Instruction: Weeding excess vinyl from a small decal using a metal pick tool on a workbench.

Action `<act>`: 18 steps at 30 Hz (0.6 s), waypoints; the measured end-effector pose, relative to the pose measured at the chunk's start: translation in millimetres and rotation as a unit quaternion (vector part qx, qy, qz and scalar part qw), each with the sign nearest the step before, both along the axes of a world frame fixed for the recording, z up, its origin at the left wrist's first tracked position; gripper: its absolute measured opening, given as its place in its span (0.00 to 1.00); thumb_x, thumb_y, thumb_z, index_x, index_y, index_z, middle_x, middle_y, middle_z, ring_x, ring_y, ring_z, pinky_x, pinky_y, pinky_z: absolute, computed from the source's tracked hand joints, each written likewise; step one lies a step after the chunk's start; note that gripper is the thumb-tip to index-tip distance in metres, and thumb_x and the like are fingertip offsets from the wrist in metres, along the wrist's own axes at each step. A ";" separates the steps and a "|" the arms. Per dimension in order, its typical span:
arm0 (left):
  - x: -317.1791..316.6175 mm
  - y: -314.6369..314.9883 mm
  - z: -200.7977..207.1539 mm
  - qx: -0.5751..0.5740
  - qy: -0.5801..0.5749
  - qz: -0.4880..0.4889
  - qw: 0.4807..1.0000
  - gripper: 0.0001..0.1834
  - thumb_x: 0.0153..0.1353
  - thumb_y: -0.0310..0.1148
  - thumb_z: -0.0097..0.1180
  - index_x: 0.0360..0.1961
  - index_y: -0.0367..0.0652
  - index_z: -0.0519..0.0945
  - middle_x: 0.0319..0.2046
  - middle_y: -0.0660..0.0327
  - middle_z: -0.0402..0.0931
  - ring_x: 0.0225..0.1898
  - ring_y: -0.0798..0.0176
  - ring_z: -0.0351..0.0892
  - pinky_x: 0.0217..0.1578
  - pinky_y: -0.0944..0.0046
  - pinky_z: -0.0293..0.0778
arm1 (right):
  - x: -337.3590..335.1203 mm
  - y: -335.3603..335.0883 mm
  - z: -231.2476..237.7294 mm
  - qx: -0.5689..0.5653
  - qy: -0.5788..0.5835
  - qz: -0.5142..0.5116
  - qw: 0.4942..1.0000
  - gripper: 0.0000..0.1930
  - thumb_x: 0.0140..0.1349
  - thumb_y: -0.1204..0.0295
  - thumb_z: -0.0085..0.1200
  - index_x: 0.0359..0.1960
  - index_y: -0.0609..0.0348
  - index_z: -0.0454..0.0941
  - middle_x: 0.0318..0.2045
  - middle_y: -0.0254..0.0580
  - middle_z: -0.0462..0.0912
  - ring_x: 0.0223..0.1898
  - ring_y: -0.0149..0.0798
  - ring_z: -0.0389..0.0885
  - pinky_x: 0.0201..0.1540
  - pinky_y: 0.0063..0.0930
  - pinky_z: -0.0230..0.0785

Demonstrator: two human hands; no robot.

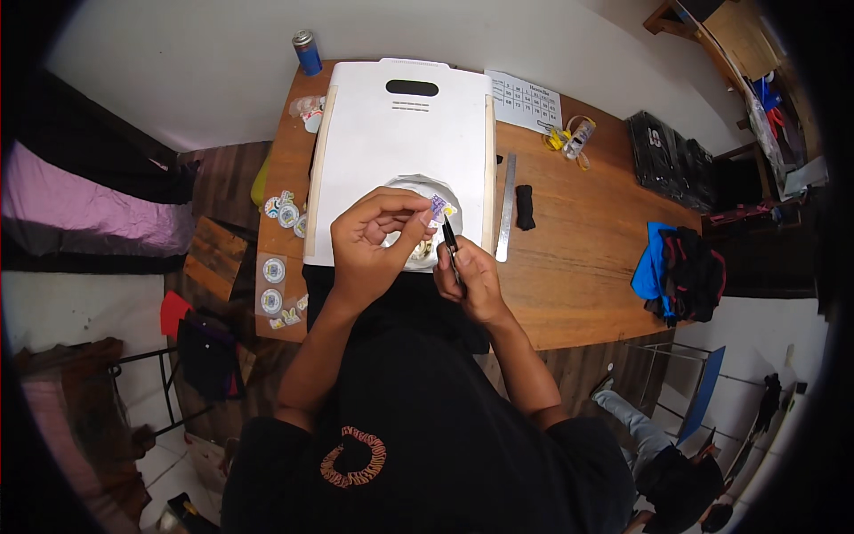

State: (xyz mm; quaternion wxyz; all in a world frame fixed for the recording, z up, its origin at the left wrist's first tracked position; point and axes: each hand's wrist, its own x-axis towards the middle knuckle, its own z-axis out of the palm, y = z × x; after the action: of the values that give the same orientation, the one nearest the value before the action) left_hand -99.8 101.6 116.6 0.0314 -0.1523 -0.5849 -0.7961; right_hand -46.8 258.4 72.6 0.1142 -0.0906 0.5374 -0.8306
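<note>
My left hand pinches a small purple and white sticker between thumb and fingers, above a round sheet of stickers lying on a white cutting board. My right hand grips a black craft knife like a pen, its tip pointing up at the sticker. Both hands hover over the near edge of the board, close together, at a wooden table.
A steel ruler and a small black roll lie right of the board. Round stickers sit at the table's left edge. A blue can, a printed sheet, yellow-handled item and black case stand farther back.
</note>
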 end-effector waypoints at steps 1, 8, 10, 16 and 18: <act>-0.1 0.1 -0.4 0.000 0.001 0.000 1.000 0.08 0.57 0.14 0.56 0.39 0.27 0.77 0.37 0.52 0.76 0.34 0.66 0.82 0.37 0.69 0.82 | 0.2 -0.2 0.6 -0.001 -0.003 -0.002 1.000 0.21 0.71 0.51 0.38 0.33 0.59 0.65 0.11 0.27 0.56 0.12 0.22 0.51 0.16 0.18 0.46; 0.7 0.8 -0.9 -0.003 0.007 -0.005 1.000 0.08 0.57 0.14 0.56 0.38 0.26 0.77 0.37 0.52 0.76 0.35 0.66 0.82 0.38 0.69 0.82 | 1.3 0.2 -2.0 0.000 -0.003 -0.003 1.000 0.21 0.71 0.51 0.38 0.33 0.59 0.65 0.11 0.27 0.56 0.12 0.23 0.52 0.16 0.18 0.46; -0.6 0.9 -2.2 -0.002 0.013 -0.006 1.000 0.07 0.57 0.14 0.56 0.38 0.26 0.77 0.37 0.52 0.76 0.35 0.66 0.82 0.38 0.69 0.82 | 2.4 1.2 -8.7 -0.005 -0.018 -0.001 1.000 0.21 0.71 0.51 0.38 0.33 0.59 0.65 0.11 0.27 0.56 0.12 0.23 0.52 0.16 0.18 0.46; 0.9 1.5 -2.9 0.009 0.003 0.000 1.000 0.08 0.57 0.14 0.57 0.38 0.27 0.79 0.38 0.53 0.77 0.37 0.63 0.82 0.40 0.68 0.82 | 2.3 1.7 -15.1 -0.023 -0.001 -0.001 1.000 0.18 0.74 0.57 0.35 0.35 0.61 0.67 0.12 0.27 0.57 0.13 0.22 0.51 0.17 0.18 0.46; 0.3 2.0 -2.3 0.011 -0.003 -0.004 1.000 0.08 0.57 0.14 0.57 0.38 0.27 0.78 0.38 0.52 0.77 0.38 0.63 0.82 0.40 0.68 0.83 | 2.3 1.3 -13.6 -0.024 0.003 -0.005 1.000 0.19 0.74 0.57 0.35 0.35 0.61 0.67 0.12 0.27 0.57 0.13 0.22 0.51 0.17 0.18 0.46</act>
State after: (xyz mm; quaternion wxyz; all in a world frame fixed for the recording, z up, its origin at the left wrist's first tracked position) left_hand -99.5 103.5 114.2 0.0283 -0.1514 -0.5757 -0.8030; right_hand -44.5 259.7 59.0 0.1066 -0.0934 0.5184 -0.8433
